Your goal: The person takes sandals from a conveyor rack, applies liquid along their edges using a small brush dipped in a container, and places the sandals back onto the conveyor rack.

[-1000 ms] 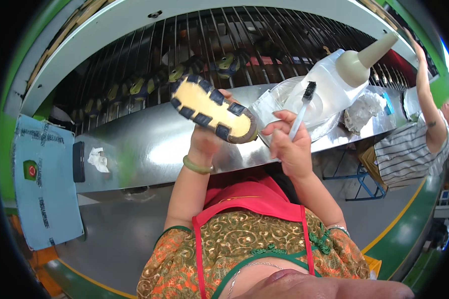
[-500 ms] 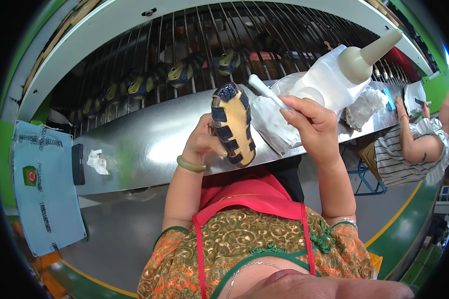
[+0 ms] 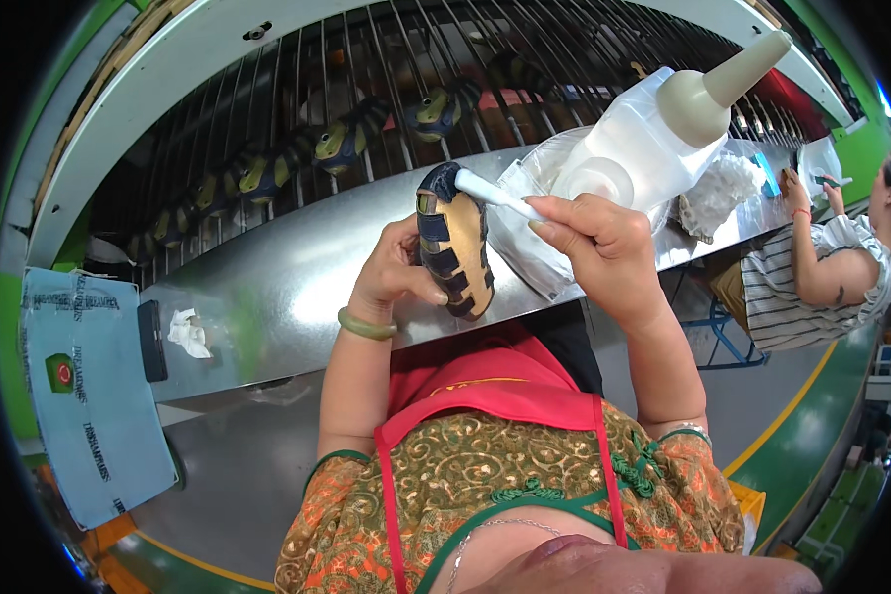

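Observation:
My left hand (image 3: 394, 272) is closed round the side of a shoe upper on a last (image 3: 459, 252), held up above the metal bench. Its tan underside faces me, with dark navy straps folded over the edges and a dark toe at the top. In my right hand (image 3: 604, 247) a white-handled brush (image 3: 500, 195) is pinched between thumb and fingers. The brush's far end meets the toe of the shoe; its bristles are hard to make out. Behind my right hand lies a large translucent squeeze bottle (image 3: 632, 144) with a beige nozzle, beside white plastic wrapping (image 3: 525, 252).
Past the metal bench (image 3: 297, 287) runs a rack of metal rods (image 3: 406, 59) carrying several dark-and-green shoes (image 3: 337, 147). A crumpled tissue (image 3: 189, 334) and a blue board (image 3: 94, 396) are at left. White fluffy material (image 3: 713, 193) lies right, near a seated co-worker (image 3: 822, 267).
My right hand has brought the brush left and down, from beside the shoe onto its toe. The shoe has turned slightly in my left hand.

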`<state>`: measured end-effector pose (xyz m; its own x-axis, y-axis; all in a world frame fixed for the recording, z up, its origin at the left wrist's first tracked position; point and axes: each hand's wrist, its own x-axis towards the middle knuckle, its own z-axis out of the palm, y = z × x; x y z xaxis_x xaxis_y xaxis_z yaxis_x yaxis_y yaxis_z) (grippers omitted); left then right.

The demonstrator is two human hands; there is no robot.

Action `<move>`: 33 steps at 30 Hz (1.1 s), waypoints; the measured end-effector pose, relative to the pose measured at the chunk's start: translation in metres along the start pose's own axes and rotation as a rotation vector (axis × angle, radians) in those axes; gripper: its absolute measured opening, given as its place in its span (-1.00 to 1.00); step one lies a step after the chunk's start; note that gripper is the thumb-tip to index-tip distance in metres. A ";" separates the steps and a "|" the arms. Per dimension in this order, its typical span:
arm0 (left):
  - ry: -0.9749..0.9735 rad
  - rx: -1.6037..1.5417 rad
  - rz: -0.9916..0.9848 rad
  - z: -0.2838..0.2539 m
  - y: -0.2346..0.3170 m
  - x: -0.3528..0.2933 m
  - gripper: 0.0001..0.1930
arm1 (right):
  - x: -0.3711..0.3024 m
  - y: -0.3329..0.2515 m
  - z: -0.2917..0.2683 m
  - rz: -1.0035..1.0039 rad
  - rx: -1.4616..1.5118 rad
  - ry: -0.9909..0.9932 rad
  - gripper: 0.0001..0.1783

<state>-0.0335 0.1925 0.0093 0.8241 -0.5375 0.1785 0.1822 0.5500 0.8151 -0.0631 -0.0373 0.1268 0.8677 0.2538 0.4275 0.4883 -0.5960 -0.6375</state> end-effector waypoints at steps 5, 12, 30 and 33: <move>0.018 0.020 -0.013 0.001 -0.002 0.000 -0.19 | -0.019 0.011 -0.003 0.082 0.022 -0.094 -0.77; 0.016 0.020 -0.040 -0.002 -0.006 -0.003 -0.16 | -0.014 0.007 -0.007 0.111 0.181 -0.008 -0.72; 0.006 -0.018 -0.032 -0.003 -0.012 -0.003 -0.18 | -0.010 0.029 0.006 0.063 0.163 -0.100 -0.76; 0.008 -0.029 -0.010 -0.003 -0.013 -0.005 -0.19 | -0.018 0.036 0.006 0.107 0.199 -0.189 -0.75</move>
<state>-0.0380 0.1899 -0.0036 0.8266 -0.5379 0.1654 0.2061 0.5629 0.8004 -0.0607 -0.0591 0.0925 0.9079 0.3465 0.2361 0.3859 -0.4706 -0.7935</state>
